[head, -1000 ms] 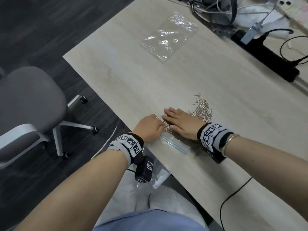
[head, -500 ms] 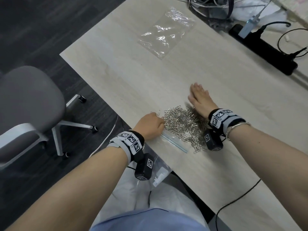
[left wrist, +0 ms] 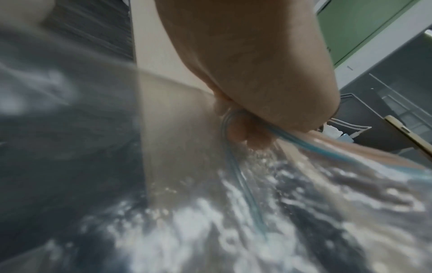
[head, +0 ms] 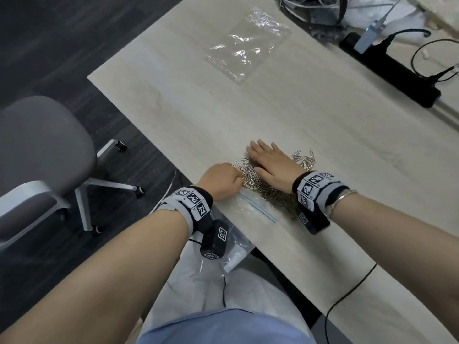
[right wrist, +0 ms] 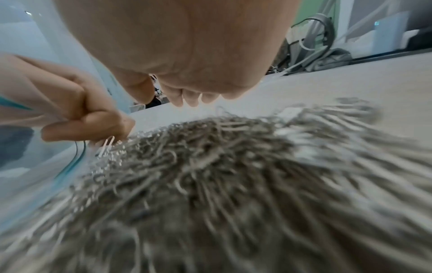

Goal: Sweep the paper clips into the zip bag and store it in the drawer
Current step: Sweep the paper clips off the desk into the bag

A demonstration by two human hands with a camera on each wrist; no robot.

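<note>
A heap of silver paper clips (head: 270, 192) lies near the table's front edge, filling the right wrist view (right wrist: 233, 175). A clear zip bag (head: 250, 207) with a blue seal strip lies at the table edge and hangs over it. My left hand (head: 221, 181) pinches the bag's rim, the blue seal (left wrist: 236, 147) curving under my curled fingers. My right hand (head: 270, 161) lies flat, fingers straight, on top of the clips. A few clips (head: 306, 157) sit beyond that hand to the right.
A second clear plastic bag (head: 246, 45) lies far back on the table. A black power strip (head: 390, 70) and cables sit at the back right. A grey office chair (head: 42, 155) stands left of the table. A black cable (head: 347, 291) runs over the front edge.
My right hand swung out to the right behind the clips half a second ago, and now lies over the pile again, closer to my left hand. The left hand stayed put.
</note>
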